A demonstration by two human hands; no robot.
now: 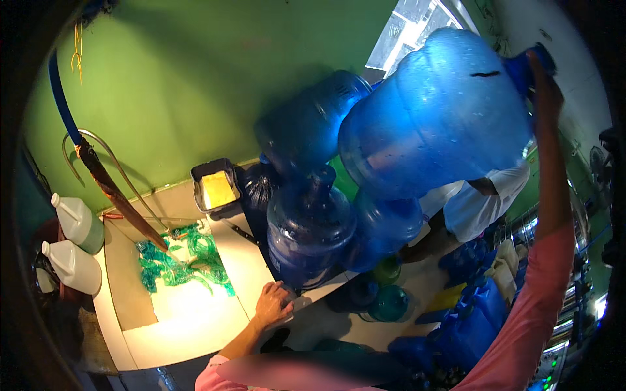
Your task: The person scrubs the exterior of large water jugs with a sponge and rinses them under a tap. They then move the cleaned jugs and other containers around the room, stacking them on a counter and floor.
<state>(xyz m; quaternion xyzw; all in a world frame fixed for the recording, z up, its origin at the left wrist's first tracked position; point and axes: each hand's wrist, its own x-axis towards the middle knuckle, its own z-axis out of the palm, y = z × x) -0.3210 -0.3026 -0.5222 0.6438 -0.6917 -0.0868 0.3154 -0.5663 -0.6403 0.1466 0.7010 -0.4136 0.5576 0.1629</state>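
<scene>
High at the right, my right hand (pixel 545 88) grips the capped neck of a large blue water jug (pixel 435 117), which is held on its side with its base towards the left. My left hand (pixel 274 303) rests at the right corner of the tiled counter; whether something small lies under its fingers I cannot tell. Just beyond it stands an upright blue water jug (pixel 310 229), and another jug (pixel 313 122) lies tilted behind. In the tiled sink (pixel 132 293) are green plastic pieces (pixel 190 259) below a hose with a brown-wrapped end (pixel 117 195).
Two white jugs (pixel 78 225) stand on the sink's left edge. A black tub with a yellow sponge (pixel 218 189) and a knife (pixel 244 234) are on the counter. Another person's arm (pixel 430 242) reaches in beside more jugs. Blue jerrycans (pixel 474 332) stand on the floor at right.
</scene>
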